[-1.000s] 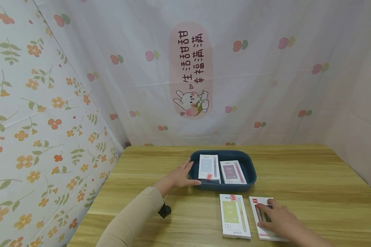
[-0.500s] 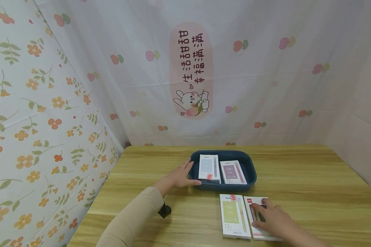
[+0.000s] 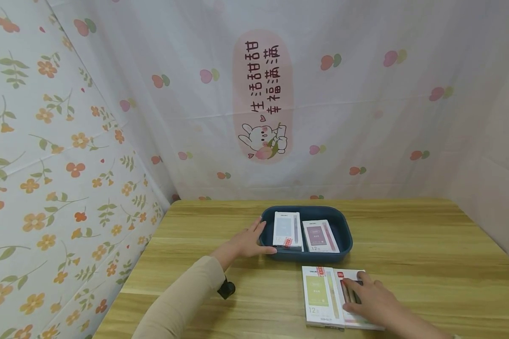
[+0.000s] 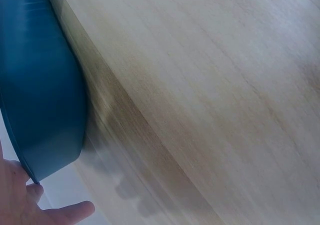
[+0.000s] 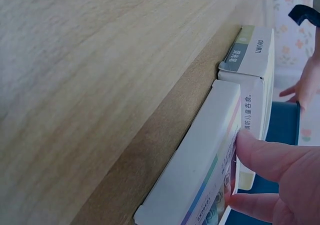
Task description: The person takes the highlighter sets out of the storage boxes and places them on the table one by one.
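Observation:
My left hand point(image 3: 246, 240) rests at the left end of a dark blue plastic basin point(image 3: 307, 257), fingers at its rim and thumb along the front edge. Inside the basin lie a white box with a pale blue panel point(image 3: 284, 227) and one with a purple panel point(image 3: 318, 236). In front of it, a white box with a yellow-green panel point(image 3: 316, 291) lies flat on the table. My right hand point(image 3: 375, 301) presses its fingertips and thumb on the face of a white pen box point(image 5: 200, 160), whose left edge adjoins the yellow-green one. The hand covers much of that face.
The wooden table point(image 3: 428, 254) reaches back to a printed curtain point(image 3: 356, 122). Another flowered curtain point(image 3: 68, 188) hangs along the left side. A small black camera mount point(image 3: 226, 288) is strapped below my left wrist.
My right hand has slid the white pen box leftward, closing the gap to the yellow-green box. My left hand and the basin have stayed in place.

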Demonstrator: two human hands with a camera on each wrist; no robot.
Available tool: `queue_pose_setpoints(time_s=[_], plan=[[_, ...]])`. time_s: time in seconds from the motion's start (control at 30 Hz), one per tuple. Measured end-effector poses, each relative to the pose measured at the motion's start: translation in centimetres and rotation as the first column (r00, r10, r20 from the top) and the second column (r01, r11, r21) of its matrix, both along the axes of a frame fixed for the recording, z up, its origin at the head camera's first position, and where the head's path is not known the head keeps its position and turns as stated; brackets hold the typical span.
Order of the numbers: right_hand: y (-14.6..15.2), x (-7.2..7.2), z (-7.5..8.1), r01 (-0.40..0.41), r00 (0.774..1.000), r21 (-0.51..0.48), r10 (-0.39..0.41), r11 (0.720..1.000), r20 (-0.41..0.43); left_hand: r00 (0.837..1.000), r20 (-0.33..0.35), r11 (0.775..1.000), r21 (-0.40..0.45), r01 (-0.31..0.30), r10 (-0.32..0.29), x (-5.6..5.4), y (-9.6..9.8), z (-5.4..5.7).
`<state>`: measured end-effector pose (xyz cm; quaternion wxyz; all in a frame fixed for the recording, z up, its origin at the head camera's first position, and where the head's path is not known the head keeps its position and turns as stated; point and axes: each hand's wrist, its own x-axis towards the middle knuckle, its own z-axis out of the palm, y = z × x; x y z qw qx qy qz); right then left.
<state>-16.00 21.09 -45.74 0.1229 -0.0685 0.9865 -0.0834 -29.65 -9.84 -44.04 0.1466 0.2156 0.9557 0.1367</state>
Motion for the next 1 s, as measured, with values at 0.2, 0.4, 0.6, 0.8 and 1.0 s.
queue_pose_setpoints(time_s=[0.2,0.4,0.6,0.8,1.0], plan=[[0.0,0.1,0.0,-0.005,1.000,-0.002,0.005,1.000,-0.006,1.000,-0.003,1.000,0.000,0.000,0.000,0.1,0.0,0.1],[0.8,-0.2,1.2,-0.043,0.998,-0.054,0.041,0.998,-0.046,1.000,-0.012,1.000,-0.001,0.000,0.000,0.1,0.0,0.1],[1.6,-1.4,3.5,-0.050,0.994,-0.052,0.045,0.997,-0.096,1.000,-0.009,1.000,-0.005,0.004,-0.004,0.2,0.0,0.2],[1.8,-2.2,5.4,-0.071,0.982,-0.023,0.066,0.997,-0.176,1.000,-0.004,1.000,-0.001,-0.002,0.002,0.1,-0.1,0.2],[1.5,-3.2,6.6,-0.114,0.950,-0.059,0.091,0.992,-0.298,1.000,-0.001,1.000,-0.008,-0.006,0.006,0.1,-0.1,0.2]])
